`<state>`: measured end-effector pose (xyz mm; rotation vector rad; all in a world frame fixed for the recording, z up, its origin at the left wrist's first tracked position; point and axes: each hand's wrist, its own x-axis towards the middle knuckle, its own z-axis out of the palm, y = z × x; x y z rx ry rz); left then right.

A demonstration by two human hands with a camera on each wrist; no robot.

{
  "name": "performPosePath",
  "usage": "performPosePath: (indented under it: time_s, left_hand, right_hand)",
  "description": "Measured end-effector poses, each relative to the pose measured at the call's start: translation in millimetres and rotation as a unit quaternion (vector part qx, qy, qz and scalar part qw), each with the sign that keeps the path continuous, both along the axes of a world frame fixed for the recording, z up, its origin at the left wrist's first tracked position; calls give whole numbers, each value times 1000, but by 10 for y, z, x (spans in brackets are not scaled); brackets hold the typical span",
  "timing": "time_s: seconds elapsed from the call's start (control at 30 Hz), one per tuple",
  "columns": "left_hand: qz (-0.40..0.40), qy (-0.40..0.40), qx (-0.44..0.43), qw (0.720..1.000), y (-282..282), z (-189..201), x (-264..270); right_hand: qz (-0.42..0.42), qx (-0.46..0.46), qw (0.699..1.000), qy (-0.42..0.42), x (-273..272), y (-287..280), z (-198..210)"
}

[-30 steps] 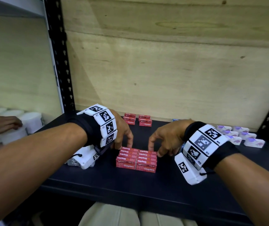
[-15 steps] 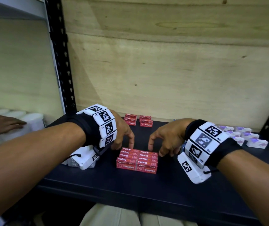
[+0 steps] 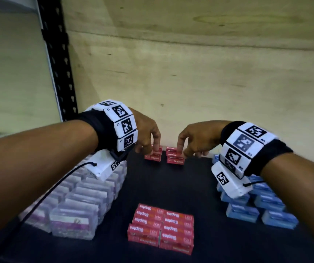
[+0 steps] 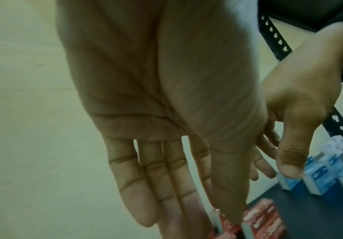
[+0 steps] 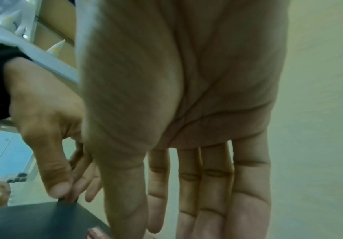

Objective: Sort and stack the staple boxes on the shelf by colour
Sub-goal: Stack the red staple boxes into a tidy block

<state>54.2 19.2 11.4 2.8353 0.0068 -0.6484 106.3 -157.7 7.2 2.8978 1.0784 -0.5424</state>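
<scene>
Left hand (image 3: pixel 145 130), right hand (image 3: pixel 198 135) on boxes (image 3: pixel 175 158)

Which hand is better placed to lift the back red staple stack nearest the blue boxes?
The right hand: its fingertips sit at that right red stack, beside the blue boxes. The left hand is at the other red stack, further left.

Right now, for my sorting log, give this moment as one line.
left hand: fingertips at left rear red staple boxes | right hand: at right rear red staple boxes | grasp: unclear | front red stack: untouched
</scene>
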Motion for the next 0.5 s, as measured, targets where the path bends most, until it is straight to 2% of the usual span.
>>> performPosePath:
  time_s: [0.13, 0.23, 0.4, 0.5]
  left_hand:
    - [0, -29, 69, 997, 85, -25, 289]
    - [-8, 6, 88, 996, 159, -69, 465]
    - [-16, 46, 126, 991, 196, -178, 650]
    - [-22, 75, 116, 990, 185, -221, 723]
  right_hand:
    - [2, -41, 999, -28, 229, 104, -44]
    - [6, -66, 997, -31, 404, 152, -120]
    - [4, -71, 996, 46, 631, 207, -224]
    - [12, -72, 995, 63, 658, 222, -252]
